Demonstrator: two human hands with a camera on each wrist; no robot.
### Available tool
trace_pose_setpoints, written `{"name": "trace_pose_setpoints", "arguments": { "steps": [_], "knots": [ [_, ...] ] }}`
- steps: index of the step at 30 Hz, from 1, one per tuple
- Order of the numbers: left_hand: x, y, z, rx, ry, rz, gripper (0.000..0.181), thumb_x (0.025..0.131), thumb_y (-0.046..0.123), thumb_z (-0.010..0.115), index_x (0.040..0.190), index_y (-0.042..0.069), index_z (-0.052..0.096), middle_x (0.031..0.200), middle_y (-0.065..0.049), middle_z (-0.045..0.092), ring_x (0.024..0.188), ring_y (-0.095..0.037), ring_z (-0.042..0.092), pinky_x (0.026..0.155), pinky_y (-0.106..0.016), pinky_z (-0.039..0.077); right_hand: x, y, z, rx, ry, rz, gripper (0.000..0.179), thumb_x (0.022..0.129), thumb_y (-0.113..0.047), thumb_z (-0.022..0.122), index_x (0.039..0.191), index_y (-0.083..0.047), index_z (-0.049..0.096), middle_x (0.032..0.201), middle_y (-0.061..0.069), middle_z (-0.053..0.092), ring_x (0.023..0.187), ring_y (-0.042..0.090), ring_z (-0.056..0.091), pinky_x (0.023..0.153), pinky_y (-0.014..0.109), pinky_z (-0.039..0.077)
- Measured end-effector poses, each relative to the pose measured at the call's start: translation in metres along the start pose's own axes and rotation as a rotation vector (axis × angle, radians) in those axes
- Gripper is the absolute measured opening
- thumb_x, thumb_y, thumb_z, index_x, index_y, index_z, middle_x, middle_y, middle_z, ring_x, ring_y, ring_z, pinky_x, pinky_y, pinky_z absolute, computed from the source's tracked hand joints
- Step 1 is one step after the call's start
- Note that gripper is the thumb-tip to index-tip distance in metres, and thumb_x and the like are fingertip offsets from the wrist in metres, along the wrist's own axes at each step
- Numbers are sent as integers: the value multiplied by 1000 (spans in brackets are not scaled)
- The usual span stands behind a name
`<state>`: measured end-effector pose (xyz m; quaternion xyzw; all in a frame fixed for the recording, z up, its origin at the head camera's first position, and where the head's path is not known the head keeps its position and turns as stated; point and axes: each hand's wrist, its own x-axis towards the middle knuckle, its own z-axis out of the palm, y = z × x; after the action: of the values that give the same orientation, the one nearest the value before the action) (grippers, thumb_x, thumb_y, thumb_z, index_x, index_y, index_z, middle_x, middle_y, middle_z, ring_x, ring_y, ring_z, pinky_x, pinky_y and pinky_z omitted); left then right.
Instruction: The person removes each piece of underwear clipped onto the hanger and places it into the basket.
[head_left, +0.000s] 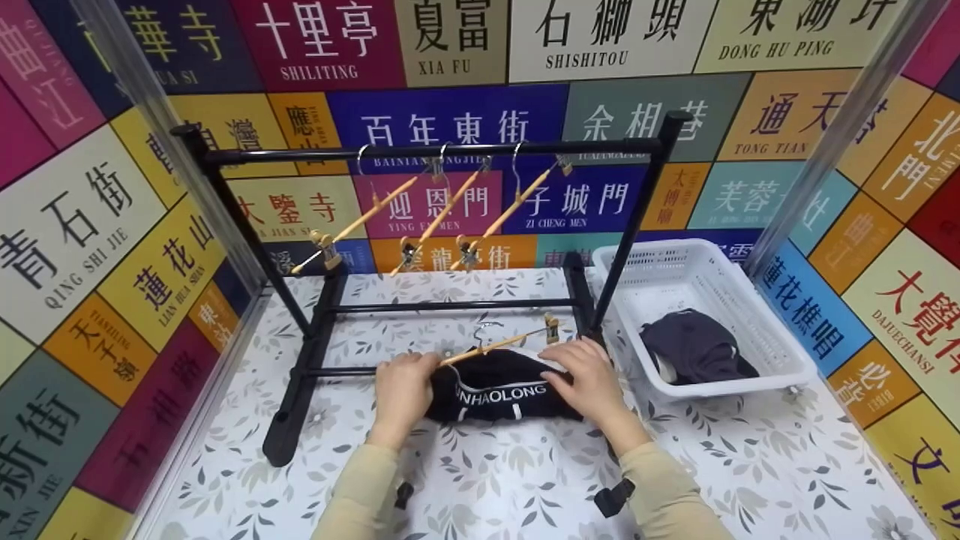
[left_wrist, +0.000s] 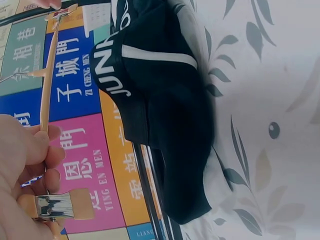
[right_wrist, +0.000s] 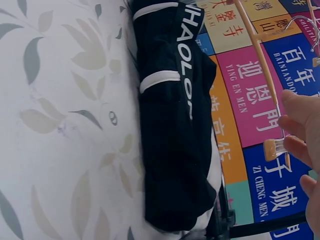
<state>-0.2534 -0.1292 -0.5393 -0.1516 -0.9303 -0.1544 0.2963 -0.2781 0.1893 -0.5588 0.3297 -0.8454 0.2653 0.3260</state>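
A wooden clothes hanger (head_left: 491,347) with metal clips is held by its left end in my left hand (head_left: 405,390). In the left wrist view, the thumb and fingers of that hand curl round the bar beside a clip (left_wrist: 55,205). My right hand (head_left: 589,379) is by the hanger's right end, its fingers loosely bent close to the other clip (head_left: 552,328). Below the hanger lies a pair of black boxer briefs (head_left: 487,409) with white lettering on the waistband and white strips. The waistband's opening faces the hanger.
A black garment rack (head_left: 450,306) stands behind the hands, with three clip hangers (head_left: 439,214) on its top rail. To the right is a white plastic basket (head_left: 780,367) with dark clothing (head_left: 694,345) inside. Sign-patterned walls enclose the leaf-print table (head_left: 525,487).
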Motion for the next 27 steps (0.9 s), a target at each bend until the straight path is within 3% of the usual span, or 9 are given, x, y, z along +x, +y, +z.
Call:
{"name": "trace_pose_setpoints", "arguments": {
  "steps": [6, 16, 22, 27],
  "knots": [
    [-7, -6, -2, -4, 4, -38, 34, 68, -6, 69, 94, 16, 72, 79, -5, 69, 68, -30, 63, 60, -44, 40, -7, -2, 6, -18, -95, 56, 43, 75, -22, 84, 115, -14, 70, 110, 3, 70, 103, 28, 62, 100, 56, 39],
    [-14, -11, -2, -27, 2, -76, 32, 70, -6, 69, 94, 14, 74, 81, -5, 70, 69, -30, 63, 62, -47, 45, -18, -12, 20, -16, -324, 209, 58, 80, -35, 81, 131, -14, 62, 130, 9, 61, 119, 35, 55, 102, 58, 36],
    [-17, -11, -4, -30, 4, -98, 30, 71, -4, 69, 94, 15, 74, 83, -4, 71, 73, -30, 64, 62, -47, 44, -24, -19, 29, -25, -430, 245, 65, 81, -39, 80, 137, -16, 57, 141, 14, 52, 126, 42, 48, 104, 61, 32],
    [-18, -12, -4, -32, 15, -106, 28, 72, -2, 71, 94, 15, 74, 82, -3, 72, 73, -30, 65, 61, -46, 43, -25, -22, 34, -36, -479, 236, 66, 81, -40, 79, 139, -17, 56, 142, 14, 51, 126, 39, 48, 105, 58, 32]
  ]
}}
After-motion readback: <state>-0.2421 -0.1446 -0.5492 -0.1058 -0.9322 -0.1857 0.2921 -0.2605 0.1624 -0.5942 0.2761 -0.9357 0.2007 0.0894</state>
